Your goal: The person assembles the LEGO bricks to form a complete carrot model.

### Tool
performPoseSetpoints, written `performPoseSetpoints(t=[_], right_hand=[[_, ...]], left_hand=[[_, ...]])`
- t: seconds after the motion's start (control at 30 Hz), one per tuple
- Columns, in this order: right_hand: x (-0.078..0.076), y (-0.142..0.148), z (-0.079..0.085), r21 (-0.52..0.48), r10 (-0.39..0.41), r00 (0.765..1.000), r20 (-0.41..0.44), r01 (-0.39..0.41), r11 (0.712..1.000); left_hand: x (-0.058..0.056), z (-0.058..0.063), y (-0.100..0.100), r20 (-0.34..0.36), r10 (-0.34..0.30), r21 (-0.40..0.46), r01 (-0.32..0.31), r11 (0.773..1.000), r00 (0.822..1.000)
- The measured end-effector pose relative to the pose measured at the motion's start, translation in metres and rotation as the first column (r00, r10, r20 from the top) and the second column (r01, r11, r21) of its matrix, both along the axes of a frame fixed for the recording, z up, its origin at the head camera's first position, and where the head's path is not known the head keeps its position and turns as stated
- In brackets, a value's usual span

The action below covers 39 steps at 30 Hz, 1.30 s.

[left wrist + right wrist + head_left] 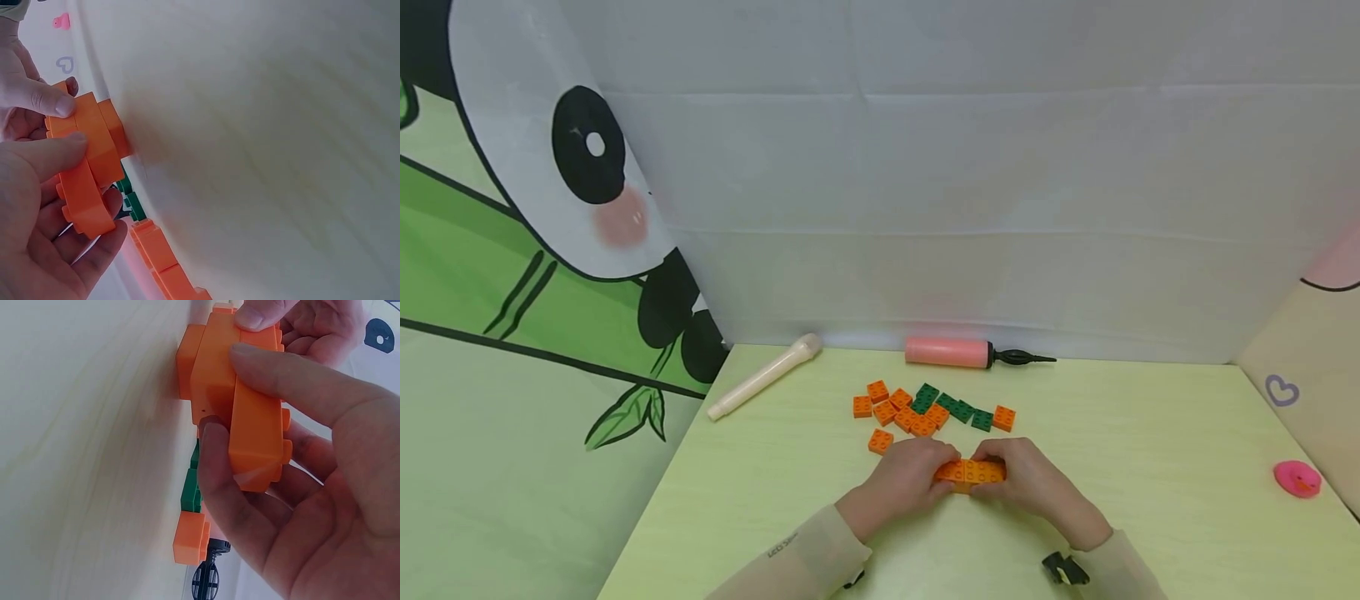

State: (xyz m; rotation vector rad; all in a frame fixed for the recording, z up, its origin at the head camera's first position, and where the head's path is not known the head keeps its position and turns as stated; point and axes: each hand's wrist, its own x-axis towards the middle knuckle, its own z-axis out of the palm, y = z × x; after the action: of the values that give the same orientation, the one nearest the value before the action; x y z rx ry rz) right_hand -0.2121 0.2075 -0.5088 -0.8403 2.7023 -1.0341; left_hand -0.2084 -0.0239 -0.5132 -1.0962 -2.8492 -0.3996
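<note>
Joined orange blocks gripped two-handed.
We saw fingers curled round both ends; loose blocks lay beyond, a pink pump behind.

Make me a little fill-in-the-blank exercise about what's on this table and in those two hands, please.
1. The left hand and the right hand both grip a joined block piece whose colour is ____.
2. The blocks lying on the table beyond the hands are orange and ____.
3. The pink cylinder has a pointed tip coloured ____.
4. In the head view, the small pink toy lies near the table's ____ edge.

Missing words: orange; green; black; right.
</note>
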Motion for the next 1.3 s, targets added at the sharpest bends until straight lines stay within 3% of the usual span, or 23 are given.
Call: performPoseSetpoints(t=[0.33, 0.63, 0.83, 1.0, 1.17, 1.3], right_hand=[[-0.001, -0.001, 0.001, 0.005, 0.006, 1.000, -0.020, -0.006, 1.000], [0.000, -0.002, 0.001, 0.008, 0.001, 1.000, -0.013, -0.001, 1.000], [0.001, -0.002, 0.002, 0.020, -0.014, 1.000, -0.010, 0.014, 1.000], [0.002, -0.002, 0.001, 0.043, -0.027, 1.000, -0.003, 0.027, 0.999], [0.002, -0.003, 0.000, 0.058, -0.038, 0.999, 0.003, 0.038, 0.998], [0.002, -0.003, 0.001, 0.068, -0.047, 0.999, 0.015, 0.046, 0.997]], left_hand=[[-0.002, 0.005, 0.002, 0.020, 0.004, -0.010, -0.004, 1.000, 1.000], [-0.001, 0.001, -0.002, 0.016, -0.003, 0.052, 0.002, 0.999, 1.000], [-0.005, -0.003, -0.010, 0.107, -0.031, 0.094, 0.021, 0.995, 0.994], [-0.013, -0.009, -0.031, 0.187, -0.059, 0.002, 0.060, 0.998, 0.981], [-0.021, -0.011, -0.055, 0.117, -0.096, -0.027, 0.100, 0.995, 0.988], [-0.025, -0.011, -0.073, 0.057, -0.019, 0.012, 0.018, 1.000, 0.998]])
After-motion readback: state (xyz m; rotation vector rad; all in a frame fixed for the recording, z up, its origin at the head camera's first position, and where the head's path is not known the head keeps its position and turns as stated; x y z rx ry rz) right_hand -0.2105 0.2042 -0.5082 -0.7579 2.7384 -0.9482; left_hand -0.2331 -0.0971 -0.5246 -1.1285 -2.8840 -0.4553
